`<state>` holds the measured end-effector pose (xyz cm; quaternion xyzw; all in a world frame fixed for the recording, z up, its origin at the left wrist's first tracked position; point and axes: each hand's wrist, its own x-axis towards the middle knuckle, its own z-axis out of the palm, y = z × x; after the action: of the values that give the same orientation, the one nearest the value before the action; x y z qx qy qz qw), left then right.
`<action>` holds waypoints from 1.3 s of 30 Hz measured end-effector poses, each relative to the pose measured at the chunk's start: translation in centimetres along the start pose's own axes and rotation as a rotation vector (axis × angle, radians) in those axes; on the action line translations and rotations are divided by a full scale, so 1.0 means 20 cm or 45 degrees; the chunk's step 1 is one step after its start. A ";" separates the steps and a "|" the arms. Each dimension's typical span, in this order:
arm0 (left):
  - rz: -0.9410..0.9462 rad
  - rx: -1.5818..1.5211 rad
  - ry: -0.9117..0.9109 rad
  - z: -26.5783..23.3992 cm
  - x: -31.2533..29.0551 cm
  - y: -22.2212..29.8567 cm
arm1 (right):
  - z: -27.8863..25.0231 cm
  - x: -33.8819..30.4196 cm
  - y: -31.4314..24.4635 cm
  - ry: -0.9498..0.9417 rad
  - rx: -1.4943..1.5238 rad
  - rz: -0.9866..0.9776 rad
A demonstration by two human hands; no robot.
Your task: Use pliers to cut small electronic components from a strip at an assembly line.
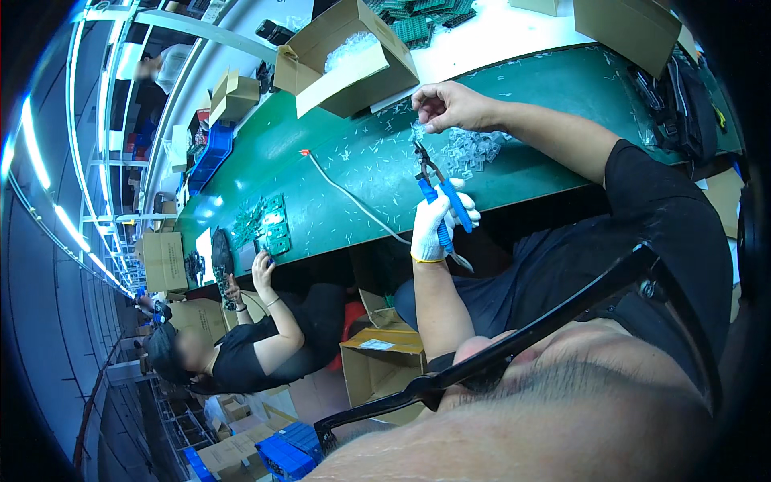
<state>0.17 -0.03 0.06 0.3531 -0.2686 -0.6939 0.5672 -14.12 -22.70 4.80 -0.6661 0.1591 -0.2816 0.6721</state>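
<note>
My left hand (434,225), in a white glove, is wrapped round blue-handled cutting pliers (430,170). Their jaws point up toward my bare right hand (450,108), whose fingers are pinched together. A small clear plastic piece (418,131) shows at the right fingertips, right by the jaws; whether the jaws touch it is too small to tell. Beside the pliers lies a pile of clear plastic pieces (474,151) on the green tabletop (530,108). Thin clear slivers (365,153) are strewn over the tabletop around both hands.
An open carton (353,80) with clear plastic inside stands beyond my hands. A white cable (345,189) crosses the tabletop to its near edge. Left, a co-worker (257,345) sits near green circuit boards (275,225). A black bag (687,104) lies far right.
</note>
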 end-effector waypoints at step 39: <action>0.100 -0.029 0.068 0.02 -0.01 0.00 | -0.25 0.05 0.06 -0.157 -1.082 0.116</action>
<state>-0.09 0.12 0.38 0.3543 -0.2590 -0.6643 0.6050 -16.11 -27.39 3.56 -0.8915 0.2497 -0.1208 0.3581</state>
